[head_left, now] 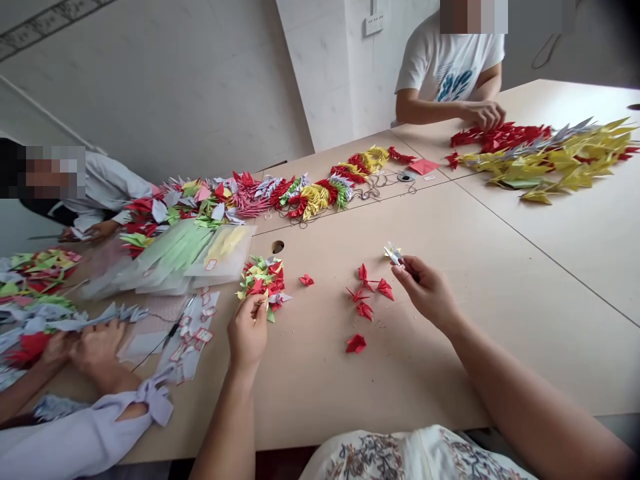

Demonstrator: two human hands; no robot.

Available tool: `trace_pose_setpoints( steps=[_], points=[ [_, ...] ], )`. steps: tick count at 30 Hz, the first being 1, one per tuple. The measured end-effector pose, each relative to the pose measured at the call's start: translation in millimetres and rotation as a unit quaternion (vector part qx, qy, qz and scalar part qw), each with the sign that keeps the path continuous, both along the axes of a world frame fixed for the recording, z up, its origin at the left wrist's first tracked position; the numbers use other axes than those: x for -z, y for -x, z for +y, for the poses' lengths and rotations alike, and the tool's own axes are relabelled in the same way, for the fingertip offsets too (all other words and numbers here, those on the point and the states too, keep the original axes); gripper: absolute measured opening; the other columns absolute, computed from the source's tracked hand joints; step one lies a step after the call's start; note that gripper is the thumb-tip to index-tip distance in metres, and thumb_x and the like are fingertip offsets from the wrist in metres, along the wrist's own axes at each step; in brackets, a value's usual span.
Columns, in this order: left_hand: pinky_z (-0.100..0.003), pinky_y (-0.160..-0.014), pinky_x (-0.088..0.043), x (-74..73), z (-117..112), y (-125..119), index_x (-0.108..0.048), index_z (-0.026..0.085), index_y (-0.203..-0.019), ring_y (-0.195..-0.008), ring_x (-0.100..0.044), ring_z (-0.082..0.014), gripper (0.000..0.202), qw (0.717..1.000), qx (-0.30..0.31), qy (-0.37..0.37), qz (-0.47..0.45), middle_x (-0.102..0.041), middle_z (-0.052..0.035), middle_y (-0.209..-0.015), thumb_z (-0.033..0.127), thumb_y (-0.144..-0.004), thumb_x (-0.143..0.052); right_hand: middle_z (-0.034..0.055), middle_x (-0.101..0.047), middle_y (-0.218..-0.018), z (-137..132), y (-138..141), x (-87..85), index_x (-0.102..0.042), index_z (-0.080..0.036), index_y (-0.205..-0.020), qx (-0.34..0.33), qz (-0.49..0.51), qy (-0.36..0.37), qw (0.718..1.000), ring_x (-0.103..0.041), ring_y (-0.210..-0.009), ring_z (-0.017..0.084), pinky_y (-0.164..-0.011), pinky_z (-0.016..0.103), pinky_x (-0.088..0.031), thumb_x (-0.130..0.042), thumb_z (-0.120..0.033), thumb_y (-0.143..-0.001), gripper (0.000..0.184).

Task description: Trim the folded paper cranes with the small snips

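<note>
My left hand is closed in a pinch at a small pale yellow folded paper piece. It is at the near edge of a pile of red, green, yellow and white paper cranes. Across the table, my right hand grips a white folded paper crane between thumb and fingers. Something yellow shows beside it, and a small dark part lies under the fingers, too hidden to name. Between my hands lie several red paper cranes, with one red crane nearer the pile.
Clear plastic bags of green and yellow paper lie left, near labels. Strung cranes run along the back. A person handles red cranes opposite; other people's hands work at left. The table has a round hole.
</note>
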State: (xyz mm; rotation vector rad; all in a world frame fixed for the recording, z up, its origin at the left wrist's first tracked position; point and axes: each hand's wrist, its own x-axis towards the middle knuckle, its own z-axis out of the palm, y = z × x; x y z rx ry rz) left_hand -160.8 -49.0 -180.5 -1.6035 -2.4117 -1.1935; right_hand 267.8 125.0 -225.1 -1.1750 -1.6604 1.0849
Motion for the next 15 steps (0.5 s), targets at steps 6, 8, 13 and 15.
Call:
trace_pose_setpoints(
  steps=[6,8,13,15],
  points=[
    [-0.053,-0.107,-0.080,-6.5,8.5,-0.1,-0.084,0.020,-0.152,-0.124,-0.089,-0.0309,0.040,0.999,-0.031,0.013,-0.006,-0.088,-0.0130,-0.149,0.048,-0.123,-0.091,0.0123,-0.086,-0.152,0.9,-2.6,-1.5,-0.084,-0.022,-0.154,0.000,0.003,-0.005,1.000,-0.088,-0.124,0.032,-0.105,0.052,-0.079,-0.090,-0.051,-0.124,0.042],
    [-0.054,-0.109,-0.080,-11.2,12.8,-2.5,-0.084,0.020,-0.152,-0.126,-0.089,-0.0314,0.040,0.999,-0.035,0.003,-0.001,-0.088,-0.0132,-0.150,0.048,-0.123,-0.091,0.0121,-0.086,-0.152,0.9,-2.5,-2.3,-0.084,-0.022,-0.154,-0.002,0.002,-0.010,1.000,-0.088,-0.123,0.032,-0.105,0.052,-0.079,-0.090,-0.051,-0.124,0.042],
    [-0.057,-0.112,-0.080,-24.7,25.3,-5.8,-0.084,0.020,-0.153,-0.130,-0.089,-0.0330,0.041,0.999,-0.037,-0.025,0.023,-0.087,-0.0138,-0.152,0.047,-0.123,-0.091,0.0117,-0.087,-0.149,0.7,-1.9,-5.8,-0.084,-0.022,-0.152,0.005,-0.011,-0.022,1.000,-0.089,-0.121,0.031,-0.103,0.051,-0.079,-0.090,-0.051,-0.124,0.041],
    [-0.059,-0.117,-0.078,-28.7,29.4,-8.4,-0.084,0.021,-0.154,-0.136,-0.088,-0.0346,0.042,0.998,-0.033,-0.030,0.038,-0.086,-0.0145,-0.156,0.047,-0.123,-0.091,0.0118,-0.087,-0.150,1.0,-1.8,-7.7,-0.084,-0.022,-0.152,0.013,-0.019,-0.032,0.999,-0.089,-0.121,0.031,-0.103,0.051,-0.079,-0.090,-0.051,-0.124,0.041]
  ],
)
